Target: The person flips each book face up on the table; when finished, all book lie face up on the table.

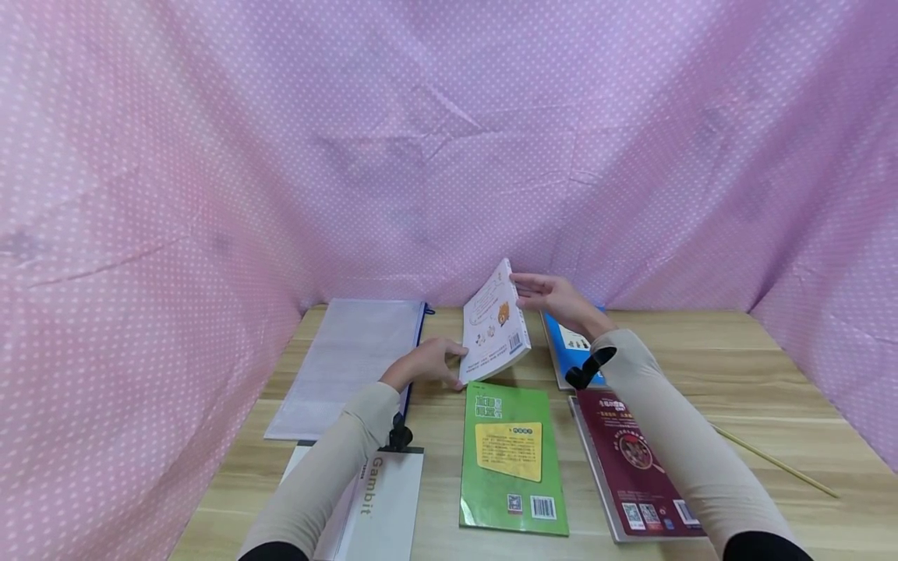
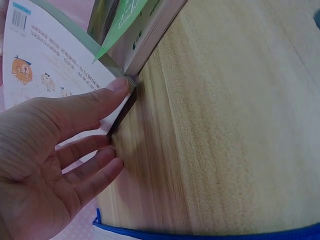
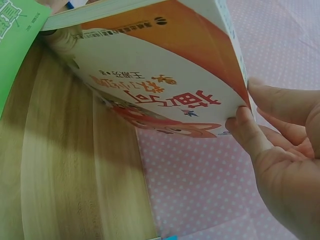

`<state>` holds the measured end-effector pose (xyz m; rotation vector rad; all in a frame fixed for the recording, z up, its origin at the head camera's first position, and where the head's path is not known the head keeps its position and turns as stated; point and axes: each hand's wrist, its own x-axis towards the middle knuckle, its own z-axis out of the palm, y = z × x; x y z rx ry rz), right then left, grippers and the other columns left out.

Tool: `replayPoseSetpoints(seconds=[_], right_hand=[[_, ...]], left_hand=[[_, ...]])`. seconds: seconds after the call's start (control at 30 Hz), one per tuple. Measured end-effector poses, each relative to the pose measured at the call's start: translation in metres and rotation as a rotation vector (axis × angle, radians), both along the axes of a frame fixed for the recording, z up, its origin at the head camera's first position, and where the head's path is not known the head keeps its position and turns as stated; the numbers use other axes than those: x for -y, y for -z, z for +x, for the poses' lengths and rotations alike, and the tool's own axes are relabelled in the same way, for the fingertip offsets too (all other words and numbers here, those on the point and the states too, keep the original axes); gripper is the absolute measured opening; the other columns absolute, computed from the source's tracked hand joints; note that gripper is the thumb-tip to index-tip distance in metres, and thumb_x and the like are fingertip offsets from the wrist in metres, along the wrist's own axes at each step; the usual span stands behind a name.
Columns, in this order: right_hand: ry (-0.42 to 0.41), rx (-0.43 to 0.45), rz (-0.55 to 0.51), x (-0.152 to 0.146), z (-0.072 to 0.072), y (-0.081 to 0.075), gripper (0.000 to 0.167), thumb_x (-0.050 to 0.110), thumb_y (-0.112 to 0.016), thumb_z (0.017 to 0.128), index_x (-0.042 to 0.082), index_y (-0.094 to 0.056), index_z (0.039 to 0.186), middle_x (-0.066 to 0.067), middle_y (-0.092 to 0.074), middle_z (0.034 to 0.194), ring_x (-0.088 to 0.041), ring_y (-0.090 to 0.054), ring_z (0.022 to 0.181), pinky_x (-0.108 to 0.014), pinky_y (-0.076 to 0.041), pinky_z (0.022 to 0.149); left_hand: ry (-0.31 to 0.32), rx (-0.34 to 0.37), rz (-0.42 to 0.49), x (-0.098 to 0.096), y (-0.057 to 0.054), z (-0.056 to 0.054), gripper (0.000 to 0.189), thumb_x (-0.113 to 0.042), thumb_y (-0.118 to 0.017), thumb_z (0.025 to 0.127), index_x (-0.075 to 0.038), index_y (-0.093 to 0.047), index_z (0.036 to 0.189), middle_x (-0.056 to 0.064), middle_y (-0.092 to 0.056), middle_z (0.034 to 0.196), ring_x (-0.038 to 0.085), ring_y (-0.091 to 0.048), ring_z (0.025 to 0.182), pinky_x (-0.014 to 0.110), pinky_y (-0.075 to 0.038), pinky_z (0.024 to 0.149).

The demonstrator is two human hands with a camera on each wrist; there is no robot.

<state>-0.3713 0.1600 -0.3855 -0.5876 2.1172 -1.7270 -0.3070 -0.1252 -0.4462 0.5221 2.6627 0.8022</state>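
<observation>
The right hand (image 1: 554, 302) pinches the white book (image 1: 489, 323) by its upper right edge and the left hand (image 1: 426, 361) pinches its lower left side, likely so it can lean without tipping over. It is near the middle of the tabletop's (image 1: 708, 354) far edge, between the zip pouch (image 1: 358, 351) by the far left corner and the blue book (image 1: 570, 354). Toward the near edge, the green book (image 1: 501, 495) lies flat, apart from the dark red book (image 1: 624, 479), maybe so both covers show.
</observation>
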Motion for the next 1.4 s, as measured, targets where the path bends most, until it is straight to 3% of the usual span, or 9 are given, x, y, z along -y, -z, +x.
replayPoseSetpoints(seconds=[0.6, 0.93, 1.17, 1.4], right_hand=[[0.037, -0.051, 0.056, 0.015, 0.003, -0.009, 0.051, 0.015, -0.064, 0.101, 0.009, -0.05, 0.15, -0.011, -0.044, 0.16, -0.031, -0.045, 0.145, -0.047, -0.036, 0.122], [0.001, -0.121, 0.062, 0.026, 0.007, -0.014, 0.051, 0.016, -0.062, 0.102, 0.006, -0.049, 0.15, -0.013, -0.041, 0.161, -0.033, -0.043, 0.147, -0.048, -0.04, 0.118], [-0.018, -0.155, 0.117, 0.032, 0.01, -0.014, 0.054, 0.026, -0.062, 0.103, 0.014, -0.048, 0.153, -0.008, -0.04, 0.163, -0.031, -0.04, 0.149, -0.051, -0.037, 0.121], [-0.039, -0.172, 0.107, 0.037, 0.01, -0.013, 0.055, 0.025, -0.061, 0.104, 0.011, -0.044, 0.155, -0.009, -0.037, 0.164, -0.032, -0.039, 0.15, -0.052, -0.036, 0.121]], left_hand=[[0.002, 0.004, 0.061, -0.001, 0.007, -0.001, 0.072, -0.015, -0.092, 0.074, -0.01, -0.062, 0.14, 0.007, -0.058, 0.148, 0.027, -0.046, 0.145, 0.044, -0.034, 0.123], [0.014, 0.007, 0.107, 0.0, 0.008, -0.001, 0.07, -0.011, -0.091, 0.075, -0.007, -0.062, 0.139, 0.008, -0.059, 0.147, 0.028, -0.047, 0.144, 0.045, -0.034, 0.124], [0.013, 0.006, 0.118, 0.001, 0.01, -0.002, 0.069, -0.01, -0.089, 0.077, -0.007, -0.062, 0.139, 0.008, -0.059, 0.147, 0.028, -0.045, 0.146, 0.045, -0.032, 0.124], [0.016, 0.006, 0.129, 0.003, 0.011, -0.002, 0.068, -0.01, -0.089, 0.077, -0.007, -0.061, 0.14, 0.008, -0.059, 0.147, 0.028, -0.045, 0.146, 0.045, -0.033, 0.124]])
